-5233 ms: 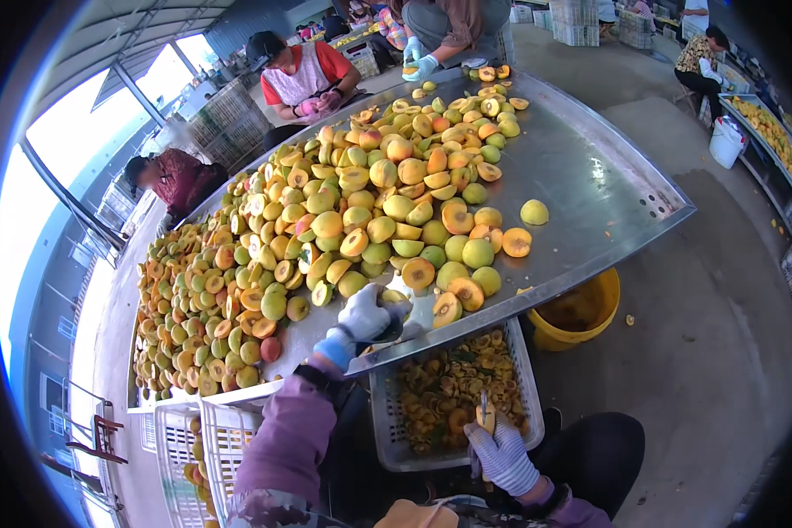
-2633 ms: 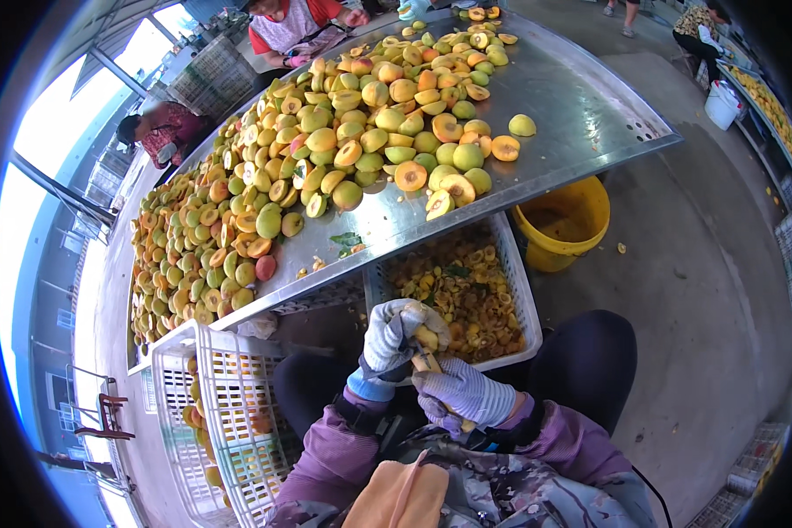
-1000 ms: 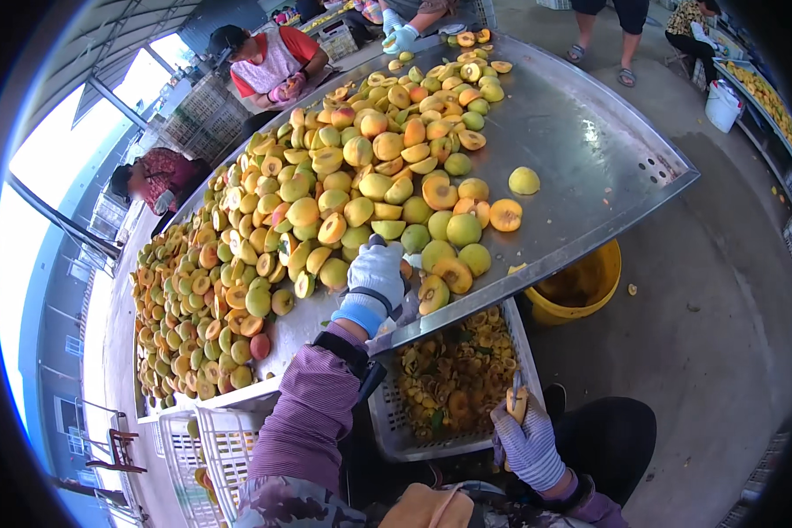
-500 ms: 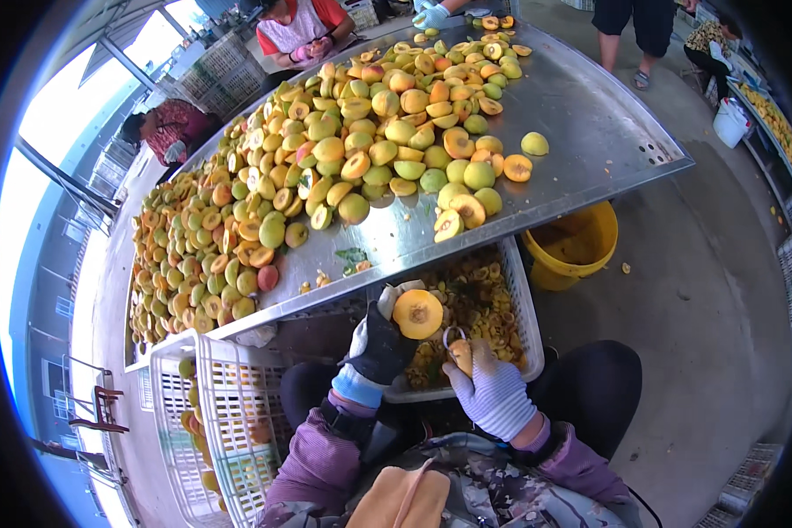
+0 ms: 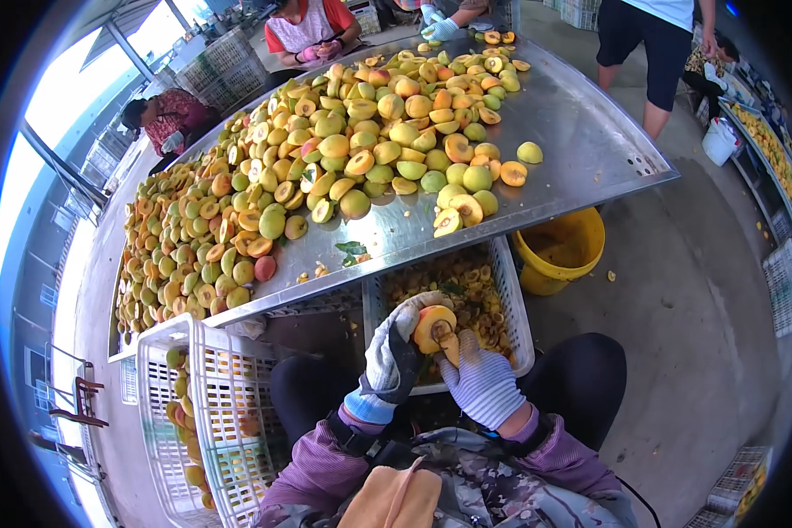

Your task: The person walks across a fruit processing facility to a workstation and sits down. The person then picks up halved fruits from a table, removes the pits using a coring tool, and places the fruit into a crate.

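My gloved left hand holds a halved peach, its cut orange face turned up toward my right hand. In my right hand, in a striped glove, is a pitting tool with a light wooden handle. Its metal loop end is at the middle of the cut face, over the pit hollow. Both hands are above a white crate with peach pits and scraps in it. Beyond them, a large heap of whole and halved peaches lies on a metal table.
White slatted crates with peaches inside stand at my left. A yellow bucket is under the table's right side. Co-workers sit around the far edge, and a person in dark shorts stands at the far right. A white bucket is beyond.
The pitting tool has moved left and up from beside the peach half onto its cut face. My left hand has tilted the peach half toward the tool.
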`<state>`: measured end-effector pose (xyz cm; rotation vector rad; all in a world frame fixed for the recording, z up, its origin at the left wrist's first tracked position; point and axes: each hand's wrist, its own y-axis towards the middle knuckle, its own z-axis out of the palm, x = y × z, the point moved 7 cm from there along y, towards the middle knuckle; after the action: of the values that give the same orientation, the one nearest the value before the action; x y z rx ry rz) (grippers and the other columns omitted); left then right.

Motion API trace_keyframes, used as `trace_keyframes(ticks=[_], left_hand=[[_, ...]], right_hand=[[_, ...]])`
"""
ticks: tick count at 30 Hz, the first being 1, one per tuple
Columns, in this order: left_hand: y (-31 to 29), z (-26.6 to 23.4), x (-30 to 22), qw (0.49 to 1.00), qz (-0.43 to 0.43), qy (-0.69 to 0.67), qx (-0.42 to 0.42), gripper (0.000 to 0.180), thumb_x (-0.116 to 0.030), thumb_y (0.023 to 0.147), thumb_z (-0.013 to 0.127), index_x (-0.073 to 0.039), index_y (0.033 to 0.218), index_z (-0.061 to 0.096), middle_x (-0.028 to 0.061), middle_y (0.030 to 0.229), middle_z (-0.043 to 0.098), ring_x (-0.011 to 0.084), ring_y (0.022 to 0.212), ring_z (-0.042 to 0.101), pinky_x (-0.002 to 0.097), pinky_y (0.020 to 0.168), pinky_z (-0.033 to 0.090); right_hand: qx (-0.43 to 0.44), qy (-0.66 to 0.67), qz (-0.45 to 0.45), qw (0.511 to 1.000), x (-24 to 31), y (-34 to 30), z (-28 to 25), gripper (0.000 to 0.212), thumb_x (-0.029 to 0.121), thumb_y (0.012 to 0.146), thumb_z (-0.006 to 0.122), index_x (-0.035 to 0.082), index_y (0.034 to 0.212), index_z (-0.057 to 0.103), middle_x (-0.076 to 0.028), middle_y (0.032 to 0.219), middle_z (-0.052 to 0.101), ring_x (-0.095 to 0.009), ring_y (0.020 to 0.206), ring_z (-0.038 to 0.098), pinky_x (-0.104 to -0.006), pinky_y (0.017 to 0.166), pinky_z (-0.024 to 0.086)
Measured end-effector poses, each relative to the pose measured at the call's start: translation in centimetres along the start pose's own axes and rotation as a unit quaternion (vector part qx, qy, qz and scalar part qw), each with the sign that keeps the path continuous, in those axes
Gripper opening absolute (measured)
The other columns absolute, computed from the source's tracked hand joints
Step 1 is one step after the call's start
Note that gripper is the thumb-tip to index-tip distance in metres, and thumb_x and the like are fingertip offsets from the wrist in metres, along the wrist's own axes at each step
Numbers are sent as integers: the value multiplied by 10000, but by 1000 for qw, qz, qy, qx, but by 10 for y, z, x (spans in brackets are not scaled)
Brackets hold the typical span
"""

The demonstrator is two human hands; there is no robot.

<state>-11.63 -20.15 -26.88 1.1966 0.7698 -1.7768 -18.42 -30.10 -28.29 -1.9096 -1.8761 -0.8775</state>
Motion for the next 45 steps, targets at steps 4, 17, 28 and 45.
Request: trace_keyframes(ticks=[4,17,28,45], left_hand=[[-1,2,-6,995,22,91,-20,524,-419,987,336,30,1139,560,110,1080,608,177,982,575,290,880,452],[11,9,0,999,11,20,-44,643,-535,956,345,29,891,646,113,814,659,180,735,621,284,705,495],[21,23,16,996,-52,-27,73,597,-504,927,438,44,797,635,137,713,644,210,636,618,298,603,502],[15,28,30,965,-126,-187,133,580,-505,937,394,-20,693,599,176,639,606,264,548,558,333,512,454]], right_hand=[[45,1,26,999,0,0,8,361,238,846,584,-53,1018,458,-186,598,582,-364,550,604,-442,498,492],[144,381,31,913,10,0,2,230,211,892,546,3,983,509,-120,614,565,-239,491,559,-334,451,438],[307,681,199,635,11,-24,24,314,297,929,539,71,714,510,-24,515,490,-111,371,461,-242,355,368],[384,685,198,587,30,-38,31,343,372,922,532,83,744,481,-33,523,473,-97,354,417,-225,349,350]])
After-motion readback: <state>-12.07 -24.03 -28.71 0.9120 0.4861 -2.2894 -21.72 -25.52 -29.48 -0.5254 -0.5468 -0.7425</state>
